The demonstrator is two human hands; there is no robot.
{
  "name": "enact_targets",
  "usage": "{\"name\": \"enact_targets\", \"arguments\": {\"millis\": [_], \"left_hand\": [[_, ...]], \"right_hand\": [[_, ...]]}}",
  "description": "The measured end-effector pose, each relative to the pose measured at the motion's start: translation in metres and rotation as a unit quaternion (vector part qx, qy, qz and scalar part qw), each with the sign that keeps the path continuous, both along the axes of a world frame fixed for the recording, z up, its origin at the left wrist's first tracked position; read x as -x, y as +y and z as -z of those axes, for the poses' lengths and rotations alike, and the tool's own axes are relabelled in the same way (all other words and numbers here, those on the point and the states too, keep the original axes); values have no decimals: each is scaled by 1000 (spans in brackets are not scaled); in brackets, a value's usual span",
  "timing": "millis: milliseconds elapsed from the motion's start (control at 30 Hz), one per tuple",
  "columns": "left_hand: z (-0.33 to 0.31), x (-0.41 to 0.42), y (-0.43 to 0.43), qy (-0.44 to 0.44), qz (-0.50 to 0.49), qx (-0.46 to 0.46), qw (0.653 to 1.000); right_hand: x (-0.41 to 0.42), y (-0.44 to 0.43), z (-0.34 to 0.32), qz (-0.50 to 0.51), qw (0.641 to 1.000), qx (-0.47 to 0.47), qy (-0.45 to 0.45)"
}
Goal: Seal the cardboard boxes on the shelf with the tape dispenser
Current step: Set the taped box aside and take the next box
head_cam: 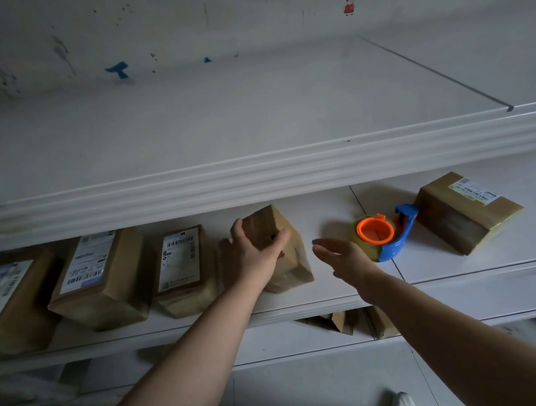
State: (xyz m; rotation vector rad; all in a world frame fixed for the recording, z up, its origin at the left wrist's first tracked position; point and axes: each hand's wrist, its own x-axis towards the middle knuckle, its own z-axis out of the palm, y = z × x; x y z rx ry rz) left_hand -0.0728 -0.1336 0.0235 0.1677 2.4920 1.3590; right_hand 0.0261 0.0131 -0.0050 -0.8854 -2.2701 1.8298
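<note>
My left hand point(254, 250) grips a plain brown cardboard box point(291, 264) on the middle shelf point(329, 296), fingers over its top, and the box is tipped up on an edge. My right hand point(342, 254) hovers open just right of that box, palm facing left, with nothing in it. Right behind this hand lies the tape dispenser point(385, 236), blue with an orange hub and a roll of tape, untouched. Further right sits a taped box point(465, 212) with a white label.
Three labelled boxes stand to the left on the same shelf: one point(183, 270) beside the gripped box, another point(98, 279) further left, a third point(12, 300) at the edge. The upper shelf point(258, 172) overhangs. Flat cardboard point(358, 321) lies on the shelf below.
</note>
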Motion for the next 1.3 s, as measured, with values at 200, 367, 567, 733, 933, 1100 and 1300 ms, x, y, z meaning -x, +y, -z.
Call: {"name": "enact_targets", "arguments": {"millis": [200, 367, 567, 733, 933, 1100, 1300], "left_hand": [[-3, -10, 18, 60, 123, 99, 986], [-10, -18, 16, 135, 118, 169, 969], [-44, -53, 45, 389, 230, 72, 889], [-33, -77, 122, 278, 313, 68, 906], [5, -84, 195, 208, 370, 241, 873], [41, -86, 236, 152, 351, 338, 860], [53, -101, 221, 170, 326, 300, 880]], "right_hand": [[1, -2, -8, 27, 984, 171, 37], [-4, 6, -6, 18, 993, 117, 28], [-23, 29, -12, 91, 993, 71, 37], [-63, 85, -15, 155, 988, 9, 12], [-108, 148, -19, 161, 987, -1, -23], [-120, 180, -7, 131, 990, 7, -47], [-124, 188, 9, 133, 990, 1, -48]]}}
